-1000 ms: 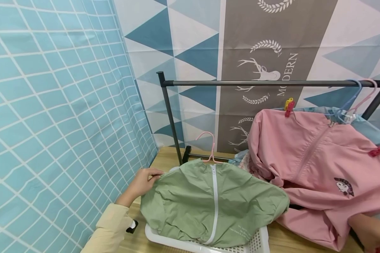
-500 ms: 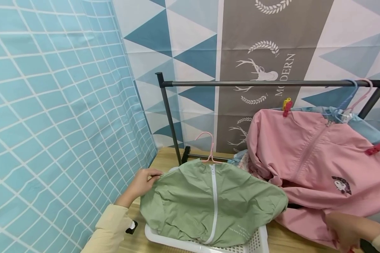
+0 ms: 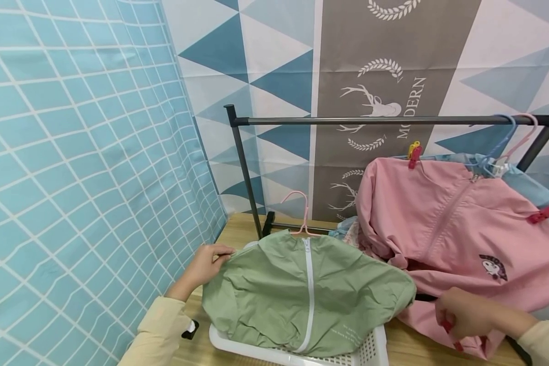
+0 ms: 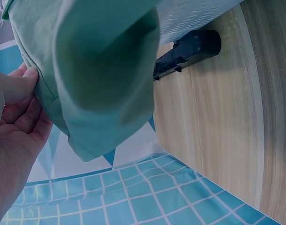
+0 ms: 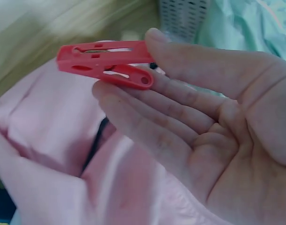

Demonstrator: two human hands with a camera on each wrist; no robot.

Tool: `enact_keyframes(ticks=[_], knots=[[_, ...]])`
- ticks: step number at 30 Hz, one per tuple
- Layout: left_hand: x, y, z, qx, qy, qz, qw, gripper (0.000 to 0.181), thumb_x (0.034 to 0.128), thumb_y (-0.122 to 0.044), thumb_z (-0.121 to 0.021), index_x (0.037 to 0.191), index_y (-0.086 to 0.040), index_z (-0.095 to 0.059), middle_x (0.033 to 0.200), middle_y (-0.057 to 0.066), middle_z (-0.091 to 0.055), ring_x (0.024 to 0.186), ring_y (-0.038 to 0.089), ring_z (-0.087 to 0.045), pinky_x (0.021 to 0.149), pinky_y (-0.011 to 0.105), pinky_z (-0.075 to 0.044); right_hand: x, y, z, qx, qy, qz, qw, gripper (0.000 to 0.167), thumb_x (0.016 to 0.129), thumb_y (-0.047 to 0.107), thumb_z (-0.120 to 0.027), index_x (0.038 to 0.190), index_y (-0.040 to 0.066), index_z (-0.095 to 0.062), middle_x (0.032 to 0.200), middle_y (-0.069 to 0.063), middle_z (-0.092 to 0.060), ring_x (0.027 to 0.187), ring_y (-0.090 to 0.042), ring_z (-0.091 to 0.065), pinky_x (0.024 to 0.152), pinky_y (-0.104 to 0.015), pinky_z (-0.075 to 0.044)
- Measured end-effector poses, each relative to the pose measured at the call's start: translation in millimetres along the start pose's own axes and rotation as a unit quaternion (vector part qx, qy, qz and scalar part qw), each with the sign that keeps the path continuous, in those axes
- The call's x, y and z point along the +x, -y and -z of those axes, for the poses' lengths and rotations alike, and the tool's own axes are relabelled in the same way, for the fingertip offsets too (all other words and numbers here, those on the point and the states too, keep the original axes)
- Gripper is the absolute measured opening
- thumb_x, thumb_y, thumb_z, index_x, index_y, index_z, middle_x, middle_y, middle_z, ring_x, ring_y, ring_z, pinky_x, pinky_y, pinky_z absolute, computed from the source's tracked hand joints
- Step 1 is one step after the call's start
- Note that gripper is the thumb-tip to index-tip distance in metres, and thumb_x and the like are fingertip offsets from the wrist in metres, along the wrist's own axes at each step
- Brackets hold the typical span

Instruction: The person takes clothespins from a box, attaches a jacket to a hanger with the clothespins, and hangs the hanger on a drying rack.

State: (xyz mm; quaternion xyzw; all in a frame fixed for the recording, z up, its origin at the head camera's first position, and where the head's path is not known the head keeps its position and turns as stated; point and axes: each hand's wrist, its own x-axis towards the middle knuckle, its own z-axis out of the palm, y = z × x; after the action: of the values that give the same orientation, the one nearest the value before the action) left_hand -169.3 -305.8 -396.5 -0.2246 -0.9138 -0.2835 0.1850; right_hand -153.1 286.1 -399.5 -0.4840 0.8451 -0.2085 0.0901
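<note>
A green zip-front jacket (image 3: 274, 290) on a pink hanger (image 3: 307, 213) lies over a white basket (image 3: 242, 346). At the jacket's left shoulder edge my left hand (image 3: 205, 267) pinches the fabric; the left wrist view shows thumb and fingers on the cloth (image 4: 105, 75). My right hand (image 3: 466, 311) is to the right of the jacket's sleeve, in front of a hanging pink jacket (image 3: 439, 218). It holds a red clothespin (image 5: 103, 58) between thumb and fingers, apart from the green jacket.
A black rail (image 3: 357, 121) crosses above, with a post (image 3: 246, 175) at left. Blue and pink hangers hang at its right end. Red and yellow clothespins (image 3: 414, 155) grip the pink jacket's shoulders. A blue-tiled wall covering (image 3: 73, 168) borders the left side.
My right hand, carrying the red clothespin, has moved left from the lower right corner toward the green jacket's sleeve. My left hand keeps its pinch on the jacket and has barely moved.
</note>
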Motion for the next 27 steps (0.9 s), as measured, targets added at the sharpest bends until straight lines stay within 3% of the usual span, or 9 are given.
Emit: enact_keyframes(ticks=[2, 10, 16, 23, 27], knots=[[0.0, -0.2, 0.1, -0.001, 0.001, 0.002, 1.0, 0.016, 0.089, 0.011, -0.07, 0.103, 0.007, -0.078, 0.102, 0.02, -0.077, 0.095, 0.039, -0.074, 0.079, 0.044, -0.062, 4.7, 1.5, 2.3, -0.003, -0.01, 0.015, 0.9998, 0.032, 0.056, -0.009, -0.083, 0.075, 0.007, -0.062, 0.063, 0.013, -0.06, 0.062, 0.013, -0.046, 0.048, -0.01, -0.038], [0.7, 0.4, 0.1, -0.005, 0.004, 0.005, 1.0, 0.016, 0.0894, 0.011, -0.07, 0.102, 0.006, -0.079, 0.102, 0.02, -0.077, 0.094, 0.038, -0.074, 0.079, 0.044, -0.062, 18.1, 10.8, 18.0, 0.061, 0.011, 0.0, 0.9981, 0.024, 0.072, -0.012, -0.079, 0.088, -0.003, -0.065, 0.076, 0.005, -0.07, 0.073, 0.004, -0.065, 0.056, -0.021, -0.054], [0.9, 1.5, 0.2, -0.008, 0.0, 0.007, 0.9999, 0.017, 0.0891, 0.011, -0.07, 0.102, 0.005, -0.079, 0.101, 0.02, -0.078, 0.094, 0.039, -0.074, 0.077, 0.043, -0.062, 30.7, 18.9, 31.0, 0.107, 0.019, -0.015, 0.994, 0.018, 0.082, -0.012, -0.073, 0.099, -0.006, -0.068, 0.086, 0.003, -0.074, 0.078, -0.001, -0.071, 0.061, -0.024, -0.059], [1.5, 1.3, -0.3, -0.004, 0.001, 0.007, 1.0, 0.017, 0.0888, 0.011, -0.07, 0.101, 0.005, -0.079, 0.101, 0.02, -0.077, 0.094, 0.039, -0.074, 0.077, 0.043, -0.062, 42.8, 21.4, 35.9, 0.081, -0.017, 0.031, 0.9961, 0.016, 0.085, -0.008, -0.075, 0.099, -0.001, -0.07, 0.087, 0.002, -0.075, 0.083, 0.002, -0.07, 0.065, -0.024, -0.059], [1.9, 0.7, -0.1, -0.006, 0.001, 0.007, 1.0, 0.016, 0.0891, 0.011, -0.07, 0.101, 0.005, -0.079, 0.101, 0.019, -0.077, 0.094, 0.038, -0.074, 0.077, 0.042, -0.062, 48.6, 20.5, 35.5, 0.087, -0.035, 0.053, 0.9941, 0.016, 0.086, -0.009, -0.074, 0.101, -0.004, -0.069, 0.087, -0.002, -0.076, 0.084, 0.001, -0.071, 0.067, -0.024, -0.06]])
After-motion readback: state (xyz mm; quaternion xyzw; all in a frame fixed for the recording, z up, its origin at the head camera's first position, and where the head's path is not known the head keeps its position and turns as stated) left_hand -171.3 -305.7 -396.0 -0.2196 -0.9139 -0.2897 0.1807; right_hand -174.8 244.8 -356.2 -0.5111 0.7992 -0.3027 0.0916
